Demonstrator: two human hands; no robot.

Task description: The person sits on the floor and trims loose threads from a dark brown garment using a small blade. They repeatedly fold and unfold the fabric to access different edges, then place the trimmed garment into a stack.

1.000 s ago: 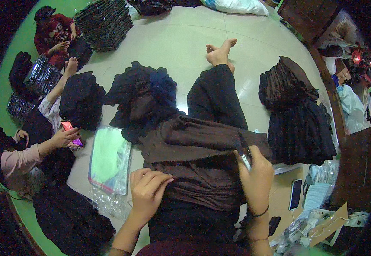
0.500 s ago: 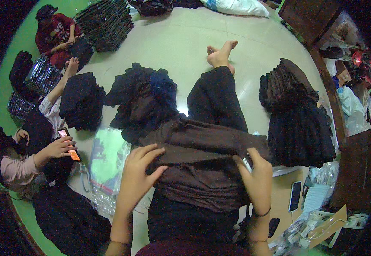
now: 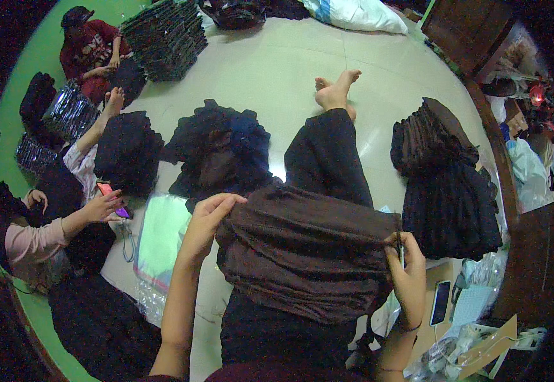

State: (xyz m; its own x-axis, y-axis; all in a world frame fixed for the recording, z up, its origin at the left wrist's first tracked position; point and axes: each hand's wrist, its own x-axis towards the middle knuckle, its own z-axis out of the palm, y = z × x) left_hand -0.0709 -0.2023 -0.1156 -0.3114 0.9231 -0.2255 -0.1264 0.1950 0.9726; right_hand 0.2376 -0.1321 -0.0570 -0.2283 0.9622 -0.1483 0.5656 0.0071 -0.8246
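A dark brown piece of gathered cloth (image 3: 309,254) lies spread across my lap, over black trousers. My left hand (image 3: 210,219) pinches its upper left corner between thumb and fingers. At the right edge of the cloth, my right hand (image 3: 409,270) is closed, gripping the edge. A small slim tool (image 3: 400,245) with a dark, narrow tip sticks up from the same hand; its exact kind is hidden by the fingers. Just beyond the cloth sits a loose heap of black, brown and navy garments (image 3: 216,149).
Folded dark garments are stacked at right (image 3: 446,184) and left (image 3: 128,153). A phone (image 3: 440,302) lies at right near plastic wrappings (image 3: 436,356). At left, a co-worker's hand (image 3: 101,207) is at a lit phone. Another person (image 3: 92,54) sits far left beside a tall stack (image 3: 165,41).
My hands have moved apart to the cloth's two side edges. The left, formerly open, now pinches a corner, and the cloth is drawn wider and flatter.
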